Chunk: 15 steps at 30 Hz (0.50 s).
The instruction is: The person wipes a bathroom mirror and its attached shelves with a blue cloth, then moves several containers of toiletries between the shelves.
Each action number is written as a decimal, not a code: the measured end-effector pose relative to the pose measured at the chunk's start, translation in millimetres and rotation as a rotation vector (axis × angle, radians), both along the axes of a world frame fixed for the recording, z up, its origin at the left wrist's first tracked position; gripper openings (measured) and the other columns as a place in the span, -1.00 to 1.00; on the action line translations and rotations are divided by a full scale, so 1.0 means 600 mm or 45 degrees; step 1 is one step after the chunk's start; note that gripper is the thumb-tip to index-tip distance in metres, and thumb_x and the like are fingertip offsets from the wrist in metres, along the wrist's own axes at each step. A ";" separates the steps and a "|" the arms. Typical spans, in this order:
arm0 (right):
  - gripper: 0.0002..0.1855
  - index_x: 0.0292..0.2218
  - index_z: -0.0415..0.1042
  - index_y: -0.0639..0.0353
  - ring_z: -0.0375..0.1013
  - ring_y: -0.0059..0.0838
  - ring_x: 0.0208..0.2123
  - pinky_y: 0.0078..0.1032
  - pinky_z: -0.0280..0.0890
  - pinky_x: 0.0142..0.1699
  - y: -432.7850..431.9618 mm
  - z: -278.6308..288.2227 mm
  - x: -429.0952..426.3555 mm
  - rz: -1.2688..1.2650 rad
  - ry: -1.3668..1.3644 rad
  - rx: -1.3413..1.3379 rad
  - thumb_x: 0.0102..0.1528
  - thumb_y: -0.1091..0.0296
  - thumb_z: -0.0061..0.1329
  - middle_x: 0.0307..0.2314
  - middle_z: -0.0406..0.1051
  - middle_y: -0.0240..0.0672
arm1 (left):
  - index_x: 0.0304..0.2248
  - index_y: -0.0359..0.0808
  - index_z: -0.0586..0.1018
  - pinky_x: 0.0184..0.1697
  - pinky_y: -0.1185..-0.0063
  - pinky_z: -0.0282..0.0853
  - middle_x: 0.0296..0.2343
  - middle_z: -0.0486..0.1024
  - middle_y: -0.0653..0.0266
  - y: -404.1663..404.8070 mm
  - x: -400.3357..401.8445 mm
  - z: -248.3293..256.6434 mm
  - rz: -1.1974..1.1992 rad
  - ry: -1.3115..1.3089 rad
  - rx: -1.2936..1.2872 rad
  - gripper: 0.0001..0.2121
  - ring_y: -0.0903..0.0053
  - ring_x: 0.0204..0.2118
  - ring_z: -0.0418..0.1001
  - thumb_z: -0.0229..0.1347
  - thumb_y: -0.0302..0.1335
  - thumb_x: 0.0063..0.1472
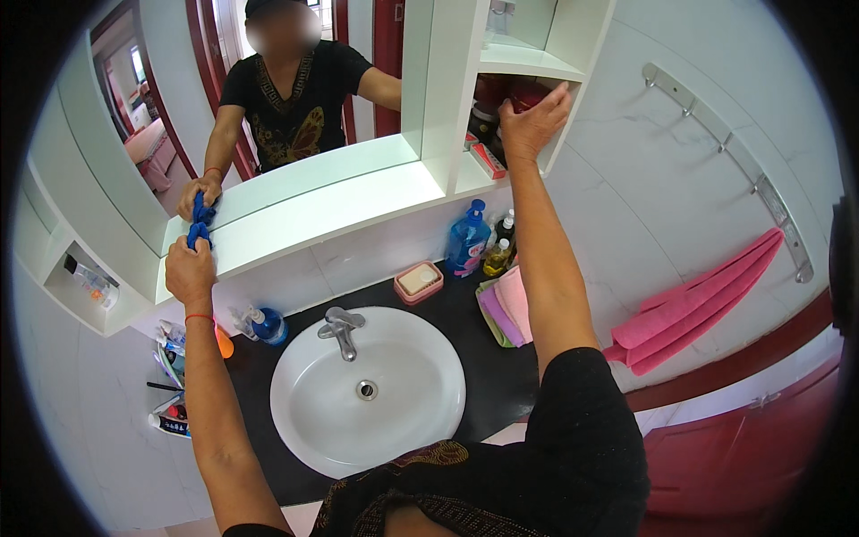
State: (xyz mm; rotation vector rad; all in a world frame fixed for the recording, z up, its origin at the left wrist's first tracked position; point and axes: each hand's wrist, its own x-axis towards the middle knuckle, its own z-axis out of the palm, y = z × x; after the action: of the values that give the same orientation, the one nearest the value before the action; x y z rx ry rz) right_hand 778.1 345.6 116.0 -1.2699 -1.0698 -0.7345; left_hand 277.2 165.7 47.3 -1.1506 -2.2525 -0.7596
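My left hand (190, 270) grips a bunched blue cloth (199, 236) at the left end of the white ledge (329, 218) below the mirror (168, 60). My right hand (537, 127) reaches into the lower compartment of the white wall cabinet (530, 64). Its fingers are at a dark red rounded container (527, 95); whether they grip it is hidden. Beside that hand stands a dark jar (482, 122), partly covered. A red and white box (488, 161) lies at the front of the compartment.
Below sits a white washbasin (419, 416) with a chrome faucet (342, 329). Along the black counter (496, 403) are a soap dish (417, 295), a blue pump bottle (468, 241) and folded towels (504, 305). A pink towel (698, 302) hangs from the hook rail (731, 154).
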 end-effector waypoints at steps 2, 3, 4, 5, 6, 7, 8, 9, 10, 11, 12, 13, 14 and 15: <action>0.09 0.17 -0.16 0.35 0.00 0.08 0.08 -0.15 -0.01 0.15 -0.025 0.016 0.022 0.009 -0.117 0.165 -0.27 0.31 0.21 0.10 -0.09 0.08 | -0.39 -0.25 0.56 -0.28 0.28 0.38 -0.40 0.51 0.13 0.002 0.002 -0.001 -0.004 0.005 0.001 -0.69 0.18 -0.33 0.48 -0.06 -0.19 0.08; 0.07 0.16 -0.17 0.38 -0.06 0.08 0.13 -0.13 -0.04 0.18 -0.055 0.016 0.021 0.089 -0.085 0.146 -0.25 0.31 0.21 0.10 -0.11 0.11 | -0.39 -0.25 0.56 -0.28 0.28 0.38 -0.40 0.51 0.13 0.000 -0.002 -0.002 0.001 0.008 -0.003 -0.69 0.17 -0.33 0.48 -0.06 -0.19 0.08; 0.07 0.16 -0.18 0.39 -0.09 0.10 0.15 -0.12 -0.06 0.20 -0.088 0.012 0.026 0.128 -0.077 0.152 -0.24 0.30 0.21 0.10 -0.11 0.12 | -0.39 -0.25 0.56 -0.28 0.27 0.38 -0.40 0.51 0.13 -0.001 -0.005 -0.004 0.002 0.007 -0.005 -0.69 0.16 -0.33 0.48 -0.06 -0.18 0.08; 0.07 0.16 -0.19 0.40 -0.12 0.12 0.16 -0.11 -0.09 0.21 -0.123 0.003 0.034 0.166 -0.069 0.158 -0.22 0.30 0.21 0.10 -0.12 0.14 | -0.39 -0.25 0.55 -0.28 0.27 0.38 -0.39 0.51 0.12 0.000 -0.004 -0.003 0.001 0.003 -0.016 -0.68 0.16 -0.33 0.48 -0.06 -0.18 0.08; 0.09 0.16 -0.21 0.40 -0.11 0.10 0.17 -0.14 -0.09 0.22 -0.169 -0.010 0.044 0.166 -0.041 0.120 -0.22 0.27 0.21 0.10 -0.11 0.15 | -0.39 -0.25 0.55 -0.28 0.26 0.38 -0.39 0.51 0.12 -0.001 -0.003 0.001 -0.002 0.001 -0.028 -0.68 0.15 -0.32 0.48 -0.06 -0.17 0.08; 0.10 0.16 -0.22 0.40 -0.10 0.08 0.17 -0.17 -0.10 0.23 -0.220 -0.029 0.058 0.158 -0.013 0.079 -0.22 0.24 0.22 0.10 -0.10 0.15 | -0.39 -0.25 0.55 -0.28 0.26 0.38 -0.39 0.51 0.11 0.003 0.001 0.002 -0.012 -0.002 -0.042 -0.68 0.14 -0.32 0.49 -0.06 -0.17 0.08; 0.12 0.16 -0.24 0.40 -0.09 0.06 0.17 -0.20 -0.11 0.24 -0.268 -0.050 0.064 0.154 0.024 0.037 -0.22 0.22 0.22 0.10 -0.09 0.16 | -0.38 -0.24 0.55 -0.28 0.25 0.38 -0.38 0.52 0.11 0.006 0.000 0.004 -0.021 0.000 -0.042 -0.67 0.13 -0.32 0.49 -0.07 -0.16 0.08; 0.13 0.17 -0.24 0.40 -0.09 0.06 0.17 -0.21 -0.10 0.24 -0.309 -0.083 0.065 0.163 0.073 -0.033 -0.23 0.22 0.23 0.10 -0.09 0.15 | -0.37 -0.23 0.55 -0.27 0.25 0.38 -0.36 0.52 0.10 0.008 -0.003 0.003 -0.045 0.018 -0.049 -0.66 0.11 -0.30 0.49 -0.08 -0.14 0.08; 0.14 0.17 -0.25 0.40 -0.08 0.05 0.18 -0.23 -0.10 0.24 -0.350 -0.129 0.065 0.167 0.125 -0.126 -0.24 0.23 0.23 0.10 -0.09 0.15 | -0.35 -0.22 0.55 -0.25 0.25 0.38 -0.34 0.52 0.09 0.010 -0.005 -0.003 -0.035 -0.025 -0.074 -0.64 0.10 -0.29 0.49 -0.09 -0.11 0.08; 0.15 0.17 -0.25 0.40 -0.08 0.04 0.18 -0.24 -0.10 0.24 -0.388 -0.173 0.064 0.168 0.180 -0.217 -0.24 0.24 0.23 0.10 -0.08 0.14 | -0.33 -0.21 0.56 -0.23 0.25 0.38 -0.33 0.52 0.08 0.010 -0.008 -0.005 -0.025 -0.066 -0.100 -0.62 0.09 -0.27 0.48 -0.10 -0.09 0.08; 0.13 0.17 -0.25 0.42 -0.08 0.09 0.17 -0.21 -0.12 0.25 -0.433 -0.221 0.065 0.156 0.190 -0.333 -0.24 0.29 0.22 0.10 -0.10 0.17 | -0.30 -0.20 0.56 -0.22 0.24 0.37 -0.31 0.52 0.07 0.018 -0.012 -0.013 -0.047 -0.032 -0.118 -0.60 0.08 -0.26 0.48 -0.11 -0.07 0.08; 0.11 0.17 -0.25 0.44 -0.09 0.13 0.17 -0.17 -0.14 0.25 -0.471 -0.273 0.058 0.158 0.208 -0.444 -0.23 0.34 0.22 0.10 -0.11 0.20 | -0.27 -0.19 0.56 -0.20 0.23 0.36 -0.30 0.52 0.06 0.022 -0.024 -0.016 -0.058 0.006 -0.128 -0.57 0.07 -0.25 0.48 -0.13 -0.06 0.08; 0.11 0.17 -0.25 0.44 -0.09 0.13 0.17 -0.17 -0.14 0.25 -0.507 -0.322 0.045 0.170 0.255 -0.562 -0.23 0.35 0.22 0.10 -0.11 0.20 | -0.23 -0.15 0.56 -0.19 0.22 0.35 -0.29 0.52 0.06 0.023 -0.034 -0.021 -0.082 -0.021 -0.155 -0.55 0.06 -0.24 0.47 -0.16 -0.05 0.08; 0.11 0.16 -0.26 0.45 -0.09 0.13 0.17 -0.17 -0.14 0.25 -0.538 -0.367 0.028 0.210 0.309 -0.675 -0.23 0.36 0.22 0.10 -0.11 0.21 | -0.21 -0.12 0.56 -0.20 0.23 0.36 -0.28 0.53 0.09 0.017 -0.062 -0.018 -0.011 0.050 -0.182 -0.55 0.08 -0.23 0.48 -0.15 -0.05 0.06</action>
State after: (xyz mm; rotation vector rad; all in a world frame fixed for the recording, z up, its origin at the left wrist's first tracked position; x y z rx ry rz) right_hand 794.8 22.5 -104.2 -1.6438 -1.1912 -0.1608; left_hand 239.8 175.9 36.5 -1.2305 -2.3011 -0.5815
